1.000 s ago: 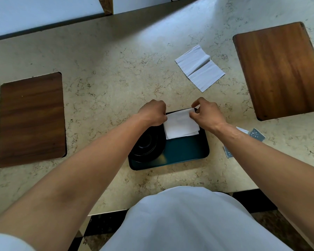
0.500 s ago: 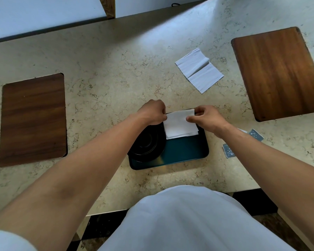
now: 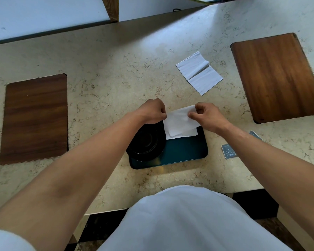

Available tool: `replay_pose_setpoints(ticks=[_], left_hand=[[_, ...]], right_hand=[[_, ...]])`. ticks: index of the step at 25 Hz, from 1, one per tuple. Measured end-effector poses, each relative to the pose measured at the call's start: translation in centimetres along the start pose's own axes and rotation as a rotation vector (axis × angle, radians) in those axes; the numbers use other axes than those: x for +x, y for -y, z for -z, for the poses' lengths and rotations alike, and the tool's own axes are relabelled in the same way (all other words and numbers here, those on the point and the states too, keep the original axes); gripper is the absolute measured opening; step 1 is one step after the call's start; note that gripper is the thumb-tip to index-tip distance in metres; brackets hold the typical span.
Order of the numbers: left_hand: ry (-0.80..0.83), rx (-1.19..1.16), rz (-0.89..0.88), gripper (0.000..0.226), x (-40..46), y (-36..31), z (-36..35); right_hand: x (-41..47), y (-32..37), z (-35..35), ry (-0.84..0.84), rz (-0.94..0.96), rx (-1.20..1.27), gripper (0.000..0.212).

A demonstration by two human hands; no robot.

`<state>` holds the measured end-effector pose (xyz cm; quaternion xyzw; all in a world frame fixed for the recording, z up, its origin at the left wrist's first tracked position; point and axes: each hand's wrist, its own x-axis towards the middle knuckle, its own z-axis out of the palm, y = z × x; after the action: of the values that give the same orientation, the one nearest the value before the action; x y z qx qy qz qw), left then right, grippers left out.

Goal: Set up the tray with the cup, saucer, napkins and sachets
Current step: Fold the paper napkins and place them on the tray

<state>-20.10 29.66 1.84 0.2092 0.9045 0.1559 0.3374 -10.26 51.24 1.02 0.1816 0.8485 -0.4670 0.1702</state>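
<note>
Now the white napkin [image 3: 179, 124] sits lifted at its far edge: a second ago it lay flatter on the dark tray [image 3: 185, 151] with both hands pressed close over it, and since then the right hand [image 3: 206, 117] has drawn its far right corner up and slightly rightward, so the sheet looks partly opened, its near edge resting on the tray's far right part. The right hand pinches that corner between thumb and fingertips. The left hand [image 3: 152, 111] is curled at the napkin's left edge, apparently gripping it, though the fingers are tucked under and the hold itself cannot be seen.

The black cup and saucer [image 3: 146, 142] stand on the left part of the tray, just beside the napkin, partly under the left forearm. A second napkin [image 3: 199, 72] lies unfolded on the table, well apart on the far right. Two grey sachets [image 3: 228, 151] lie on the table to the right of the tray, partly hidden by the right forearm.

This suggests the napkin is being refolded or straightened, not merely dropped in place, so that step is unfinished. The other napkin and the sachets remain to be brought onto the tray.
</note>
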Motion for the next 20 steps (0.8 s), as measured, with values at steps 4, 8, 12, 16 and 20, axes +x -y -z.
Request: replay_pose_setpoints(ticks=[4, 8, 12, 16, 20], left_hand=[[0.003, -0.014, 0.026, 0.024, 0.1, -0.3, 0.2], [0.014, -0.001, 0.039, 0.027, 0.2, -0.4, 0.1], [0.068, 0.058, 0.062, 0.019, 0.5, -0.3, -0.4], [0.061, 0.085, 0.059, 0.008, 0.7, -0.4, -0.9], [0.017, 0.086, 0.057, 0.014, 0.9, -0.3, -1.4]], right_hand=[[0.2, 0.2, -0.3, -0.009, 0.007, -0.048, 0.031], [0.2, 0.0, -0.5, -0.005, -0.030, -0.033, 0.027], [0.3, -0.4, -0.9, 0.052, -0.054, -0.070, 0.028], [0.4, -0.6, -1.3, 0.062, -0.076, -0.095, 0.023], [0.5, -0.8, -1.2, 0.019, -0.065, -0.199, 0.027]])
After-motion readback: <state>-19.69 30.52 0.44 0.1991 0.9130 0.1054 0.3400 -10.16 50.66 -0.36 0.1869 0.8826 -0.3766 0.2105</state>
